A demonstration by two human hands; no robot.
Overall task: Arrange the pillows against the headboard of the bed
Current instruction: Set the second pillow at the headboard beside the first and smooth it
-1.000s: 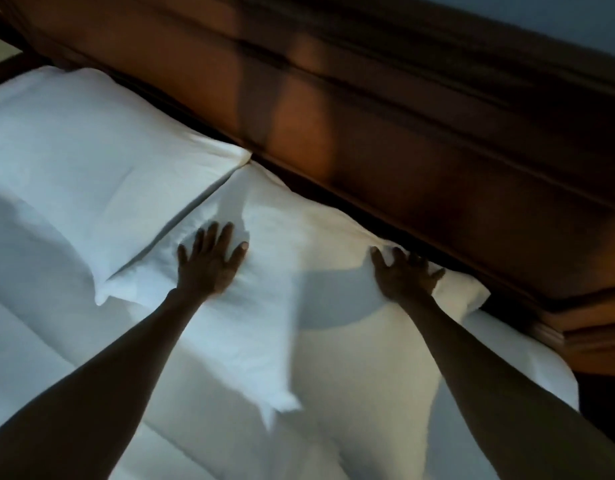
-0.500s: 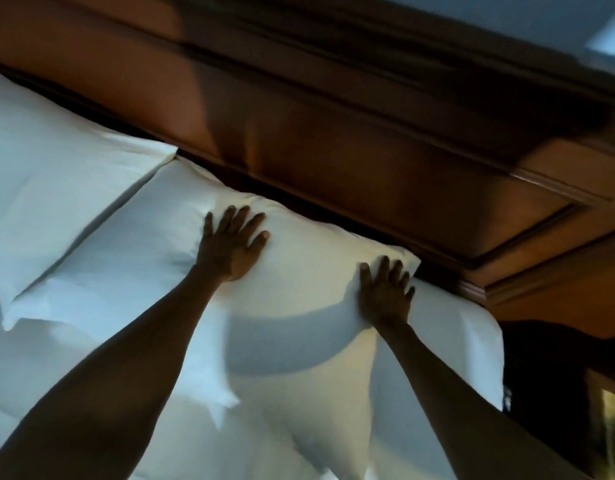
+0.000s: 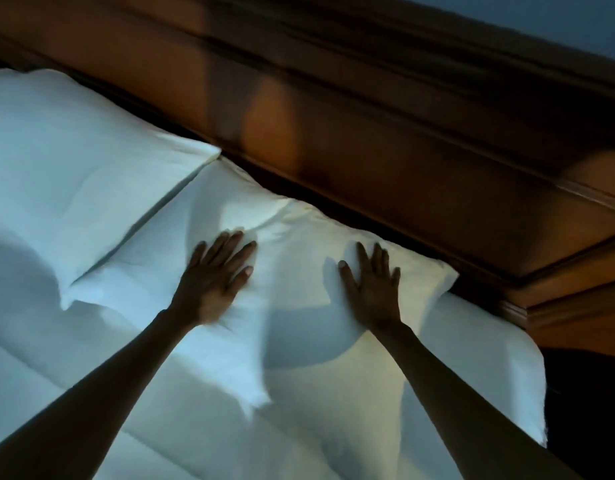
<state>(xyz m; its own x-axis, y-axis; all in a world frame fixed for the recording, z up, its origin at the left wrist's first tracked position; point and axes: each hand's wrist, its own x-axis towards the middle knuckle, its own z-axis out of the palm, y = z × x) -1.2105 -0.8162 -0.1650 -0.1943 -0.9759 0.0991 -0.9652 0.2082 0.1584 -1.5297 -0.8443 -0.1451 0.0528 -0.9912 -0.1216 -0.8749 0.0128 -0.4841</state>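
Observation:
Two white pillows lie side by side along the dark wooden headboard (image 3: 385, 140). The left pillow (image 3: 67, 161) lies flat with its far edge at the headboard. The right pillow (image 3: 292, 251) touches it and also reaches the headboard. My left hand (image 3: 216, 278) lies flat on the right pillow's middle, fingers spread. My right hand (image 3: 371, 282) presses flat on the same pillow nearer its right end, fingers apart. Neither hand grips the fabric. Both forearms reach in from the bottom of the view.
White bedding (image 3: 160, 417) covers the mattress below the pillows. The mattress's right edge (image 3: 538, 393) drops off into a dark gap. The headboard's raised moulding (image 3: 541, 278) juts out at the right corner. A pale wall (image 3: 558, 19) shows above.
Both hands have slid over the right pillow and now lie flatter, closer together. The pillow has been pushed closer to the headboard. The camera view has shifted.

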